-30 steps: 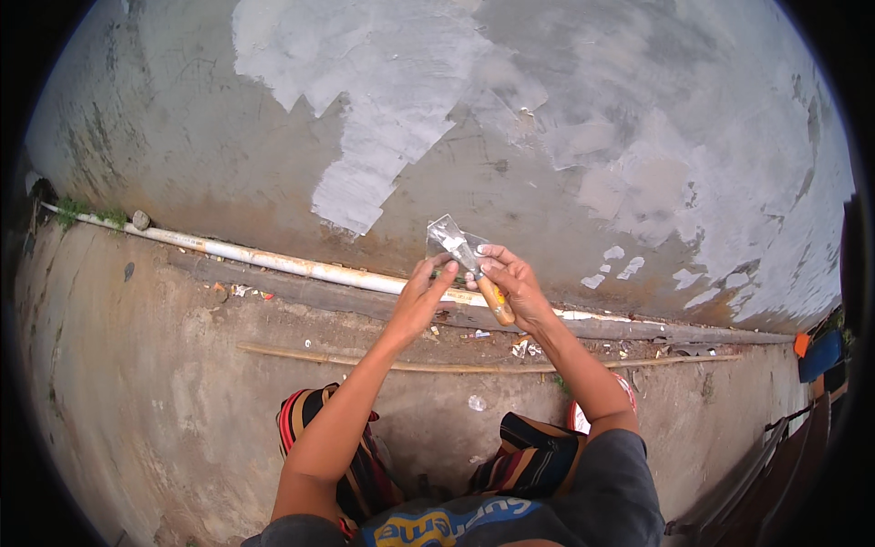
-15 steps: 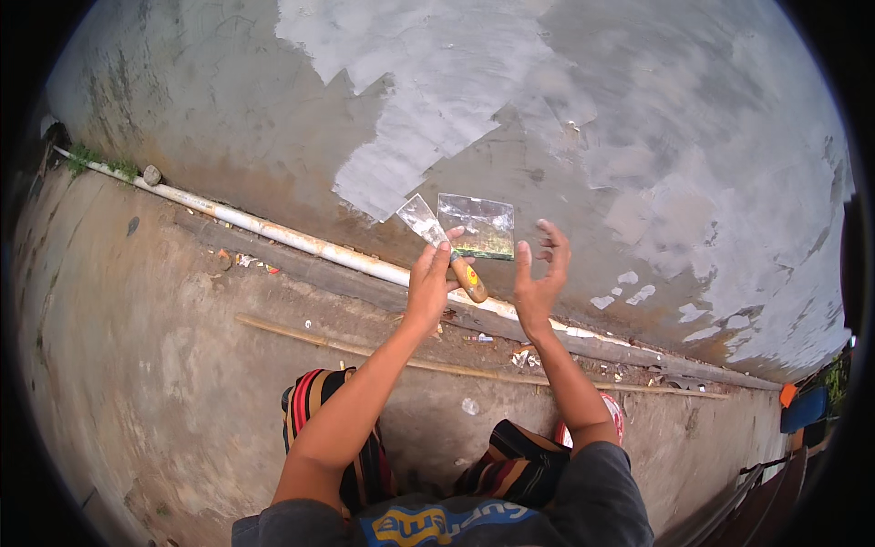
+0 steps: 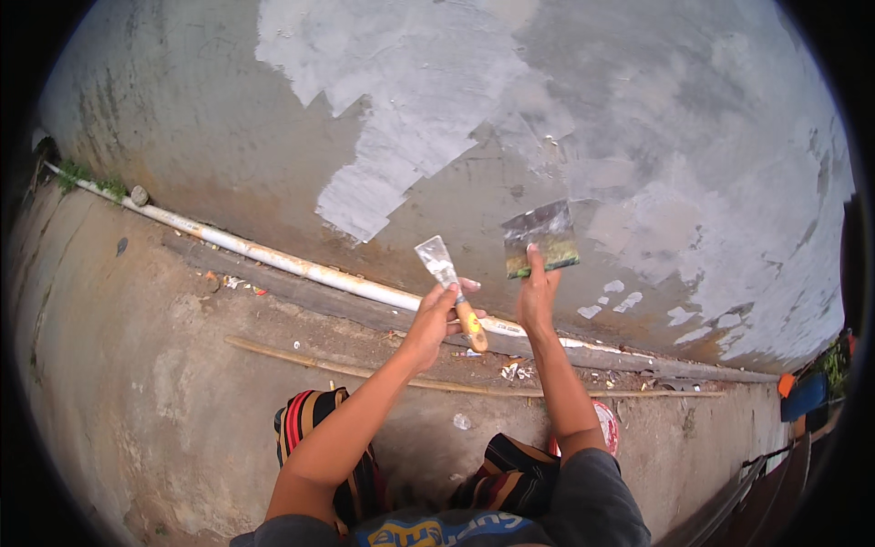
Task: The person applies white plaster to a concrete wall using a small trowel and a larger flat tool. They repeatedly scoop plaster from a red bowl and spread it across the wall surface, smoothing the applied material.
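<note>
Lettering (image 3: 444, 531) on shirt (image 3: 567, 521) and pipe (image 3: 319, 273)

Fingers of the right hand (image 3: 538, 296) disappear behind a flat rectangular plate (image 3: 547, 230), while the left hand (image 3: 436, 319) covers part of the neck of a scraper (image 3: 470, 325). The right arm (image 3: 565, 392) partly hides a red-and-white container (image 3: 608, 428), and scattered litter (image 3: 517, 372) is too small to identify from here. The frame crops the dark shirt (image 3: 447, 527) below and the patched wall (image 3: 437, 118) above.

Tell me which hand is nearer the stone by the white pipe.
Left. The left hand, holding a scraper, is right of and below the stone in view; the right hand, holding a flat plate, is farther right.
</note>
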`<state>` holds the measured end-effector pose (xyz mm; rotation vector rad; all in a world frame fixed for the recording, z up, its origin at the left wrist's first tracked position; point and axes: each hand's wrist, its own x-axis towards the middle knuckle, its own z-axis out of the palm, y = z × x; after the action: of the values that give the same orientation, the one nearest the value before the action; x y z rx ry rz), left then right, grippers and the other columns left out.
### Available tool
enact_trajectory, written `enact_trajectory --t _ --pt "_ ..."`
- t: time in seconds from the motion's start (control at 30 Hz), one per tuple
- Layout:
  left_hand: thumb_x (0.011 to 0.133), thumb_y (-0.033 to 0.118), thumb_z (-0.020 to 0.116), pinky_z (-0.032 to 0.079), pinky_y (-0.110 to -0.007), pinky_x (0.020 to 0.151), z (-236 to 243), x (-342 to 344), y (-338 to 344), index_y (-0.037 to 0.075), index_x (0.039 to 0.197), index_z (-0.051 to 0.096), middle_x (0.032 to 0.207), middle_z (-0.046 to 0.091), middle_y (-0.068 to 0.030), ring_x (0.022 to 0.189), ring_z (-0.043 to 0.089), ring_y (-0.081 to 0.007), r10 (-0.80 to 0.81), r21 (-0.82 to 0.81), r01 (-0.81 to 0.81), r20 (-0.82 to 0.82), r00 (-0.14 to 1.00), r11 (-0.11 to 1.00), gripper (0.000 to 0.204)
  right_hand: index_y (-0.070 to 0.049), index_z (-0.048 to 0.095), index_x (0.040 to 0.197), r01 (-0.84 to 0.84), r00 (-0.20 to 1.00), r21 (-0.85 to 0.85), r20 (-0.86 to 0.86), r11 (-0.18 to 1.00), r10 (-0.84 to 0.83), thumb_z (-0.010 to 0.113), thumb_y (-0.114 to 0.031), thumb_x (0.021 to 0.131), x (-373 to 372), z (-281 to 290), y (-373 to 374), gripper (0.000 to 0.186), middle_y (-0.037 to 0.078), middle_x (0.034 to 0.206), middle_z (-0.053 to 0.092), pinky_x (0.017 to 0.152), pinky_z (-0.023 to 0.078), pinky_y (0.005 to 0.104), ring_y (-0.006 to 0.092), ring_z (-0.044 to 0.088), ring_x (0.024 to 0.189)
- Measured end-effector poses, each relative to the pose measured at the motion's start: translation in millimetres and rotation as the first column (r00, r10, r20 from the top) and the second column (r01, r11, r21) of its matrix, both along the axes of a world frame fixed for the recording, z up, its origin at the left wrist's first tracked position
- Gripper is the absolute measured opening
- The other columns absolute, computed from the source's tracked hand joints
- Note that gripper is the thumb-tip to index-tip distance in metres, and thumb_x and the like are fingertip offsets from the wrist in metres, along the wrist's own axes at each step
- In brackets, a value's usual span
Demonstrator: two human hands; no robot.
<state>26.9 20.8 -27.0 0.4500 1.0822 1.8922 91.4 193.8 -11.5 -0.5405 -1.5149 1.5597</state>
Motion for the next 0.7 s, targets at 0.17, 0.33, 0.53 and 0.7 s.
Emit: enact_trajectory --t 0.17,0.33,0.53,0.7 --pt "0.104 0.033 0.033 0.051 -0.038 0.087 0.7 -16.3 -8.1 0.01 0.118 0.05 0.12 0.056 -0.0106 0.102 0.061 -0.0224 0.18 -0.122 -0.17 0.082 0.98 0.978 0.032 -0.004 0.055 0.127 0.358 0.856 0.909 -0.229 0.212 -0.464 0.055 0.01 0.077 1.1 83.8 31.9 0.052 0.013 0.122 0.057 0.092 0.042 0.039 0.0303 0.054 0.104" --pt "0.103 0.034 0.034 0.049 -0.037 0.087 5.4 -15.7 -5.3 0.011 0.119 0.051 0.113 0.06 -0.0102 0.101 0.06 -0.0214 0.149 -0.112 -0.137 0.103 0.983 0.984 0.033 -0.006 0.055 0.133 0.353 0.735 0.935 -0.261 0.024 -0.626 0.052 0.017 0.069 -18.1 92.0 36.9 0.067 0.01 0.131 0.056 0.093 0.043 0.0393 0.0306 0.05 0.117" --pt "0.103 0.034 0.035 0.05 -0.036 0.086 13.0 -19.9 -9.0 0.01 0.118 0.052 0.111 0.061 -0.0095 0.099 0.061 -0.0208 0.153 -0.08 -0.144 0.128 0.98 0.986 0.033 -0.006 0.053 0.133 0.454 0.678 0.891 -0.336 0.012 -0.654 0.054 0.014 0.067 -69.4 78.9 41.7 0.069 0.006 0.133 0.056 0.102 0.038 0.0409 0.0279 0.047 0.123" --pt "0.103 0.034 0.035 0.052 -0.036 0.084 12.2 -29.2 -13.3 0.009 0.117 0.051 0.108 0.061 -0.01 0.095 0.061 -0.0194 0.144 -0.067 -0.136 0.147 0.979 0.988 0.033 -0.013 0.06 0.128 0.464 0.541 0.866 -0.442 -0.185 -0.715 0.06 -0.001 0.078 -91.2 67.1 43.8 0.052 -0.002 0.132 0.058 0.104 0.034 0.0385 0.0223 0.048 0.124"
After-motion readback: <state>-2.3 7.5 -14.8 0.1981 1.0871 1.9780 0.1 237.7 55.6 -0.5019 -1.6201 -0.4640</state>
